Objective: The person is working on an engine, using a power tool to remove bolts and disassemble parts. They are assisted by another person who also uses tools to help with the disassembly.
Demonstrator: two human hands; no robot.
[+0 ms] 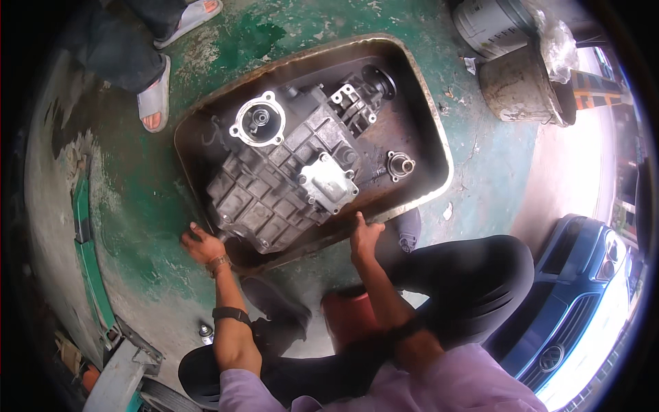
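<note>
A grey metal gearbox (264,185) lies in a shallow rectangular metal tray (445,147) on the floor in front of me. Its round flanged opening (259,119) faces up, and a bright cover plate (329,182) is on its near right side. A small flanged metal part (399,166) sits apart from it on the tray's bottom. My left hand (201,245) is beside the tray's near left corner, fingers spread, close to the gearbox's shaft end. At the near rim is my right hand (366,237), index finger and thumb apart, with nothing seen in it.
Another person's sandalled feet (154,96) stand at the far left. Two buckets, one brown and dirty (515,86), are at the far right. A green metal arm (93,261) runs along the left. A red stool (350,319) is beneath me; a blue car (563,309) is at right.
</note>
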